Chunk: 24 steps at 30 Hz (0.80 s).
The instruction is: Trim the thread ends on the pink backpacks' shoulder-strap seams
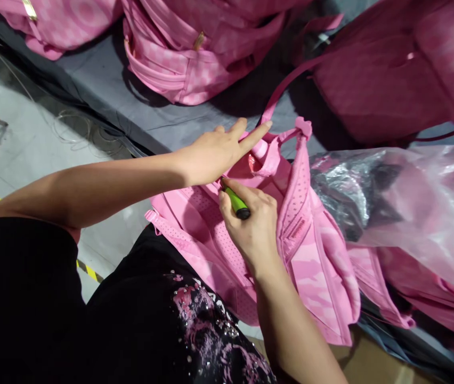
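Note:
A pink camouflage backpack (315, 266) lies tilted against my lap, its perforated straps and back padding facing up. My right hand (251, 213) is closed round a small tool with a green handle and black end (235, 201); its tip is hidden against the bag, so I cannot tell its kind. My left hand (215, 154) rests on the top of the backpack, just beyond the tool, with its fingers stretched out and apart. Near those fingers are the bag's top loop and a small shiny red piece (252, 162).
More pink backpacks (203, 53) stand along the grey-covered table (103, 101). To the right is a clear plastic bag (411, 186) over dark and pink items. Another pink bag (374, 80) sits at the back right. Yellow-black tape (89, 271) and a cable mark the floor.

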{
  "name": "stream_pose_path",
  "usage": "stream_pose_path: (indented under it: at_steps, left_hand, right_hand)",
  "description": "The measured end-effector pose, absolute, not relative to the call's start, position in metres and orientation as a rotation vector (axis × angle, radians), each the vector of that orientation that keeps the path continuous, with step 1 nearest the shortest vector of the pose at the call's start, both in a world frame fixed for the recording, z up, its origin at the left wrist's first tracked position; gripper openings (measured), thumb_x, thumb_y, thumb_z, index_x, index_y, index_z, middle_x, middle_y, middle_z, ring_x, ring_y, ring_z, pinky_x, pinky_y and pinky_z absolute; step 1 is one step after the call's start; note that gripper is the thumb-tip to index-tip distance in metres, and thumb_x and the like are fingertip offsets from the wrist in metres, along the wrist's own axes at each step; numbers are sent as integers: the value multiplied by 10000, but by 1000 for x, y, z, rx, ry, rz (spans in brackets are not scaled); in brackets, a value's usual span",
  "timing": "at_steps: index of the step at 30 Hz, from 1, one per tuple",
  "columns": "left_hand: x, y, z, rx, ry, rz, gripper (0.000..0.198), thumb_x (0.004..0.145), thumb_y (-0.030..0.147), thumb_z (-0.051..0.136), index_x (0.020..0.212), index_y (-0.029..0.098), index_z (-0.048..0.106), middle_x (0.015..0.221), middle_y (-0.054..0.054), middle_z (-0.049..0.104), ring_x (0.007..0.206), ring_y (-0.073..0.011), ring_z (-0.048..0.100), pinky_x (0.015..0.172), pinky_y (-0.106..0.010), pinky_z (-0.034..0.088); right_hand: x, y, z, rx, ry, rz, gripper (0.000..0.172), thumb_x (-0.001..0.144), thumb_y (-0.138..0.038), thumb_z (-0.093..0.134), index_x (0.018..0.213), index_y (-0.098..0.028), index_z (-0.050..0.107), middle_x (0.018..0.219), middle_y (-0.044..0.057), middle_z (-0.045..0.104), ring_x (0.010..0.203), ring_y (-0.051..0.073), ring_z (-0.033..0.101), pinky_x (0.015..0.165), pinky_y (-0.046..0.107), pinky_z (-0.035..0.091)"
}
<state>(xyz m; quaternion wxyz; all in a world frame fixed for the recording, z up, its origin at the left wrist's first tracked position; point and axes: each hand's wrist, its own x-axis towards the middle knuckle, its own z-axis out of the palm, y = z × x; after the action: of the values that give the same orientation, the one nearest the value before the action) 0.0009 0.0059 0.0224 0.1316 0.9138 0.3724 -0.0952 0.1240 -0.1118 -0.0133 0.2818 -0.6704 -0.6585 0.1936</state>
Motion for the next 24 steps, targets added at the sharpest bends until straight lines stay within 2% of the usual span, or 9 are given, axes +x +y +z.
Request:
stream_pose_path:
  at_steps: [5,13,18,24]
  left_hand:
    - [0,8,19,2674,1046,-230,962,864,128,523,1649,213,-27,1629,-193,238,1246,-375,515,977,-444,492]
    - [2,8,22,2649,1050,-298,1006,835,85,516,1644,212,-68,1646,-211,176,1265,-393,505,994,-473,483]
    - [2,8,19,2658,1054,-272,984,866,179,562,1644,214,-40,1631,-206,201,1245,-389,514,964,-440,492]
    - [2,7,24,2645,1055,-294,986,848,113,524,1646,216,-45,1641,-200,196,1249,-377,516,958,-430,497]
  right_hand:
    - [125,-113,-12,-1788,-1689,618,333,914,-346,597,1164,-210,769,1080,80,794,949,264,749,929,479,586]
    - [124,-110,-10,-1790,-1675,633,329,917,-343,588,1151,-205,772,1080,76,795,957,264,763,938,467,599]
    - [125,-108,-7,-1826,-1713,632,331,892,-327,597,1129,-188,782,1055,89,799,938,282,768,941,482,597]
    - [127,-107,-5,-1831,-1732,651,352,904,-345,582,1153,-187,774,1061,90,799,921,277,771,899,453,605]
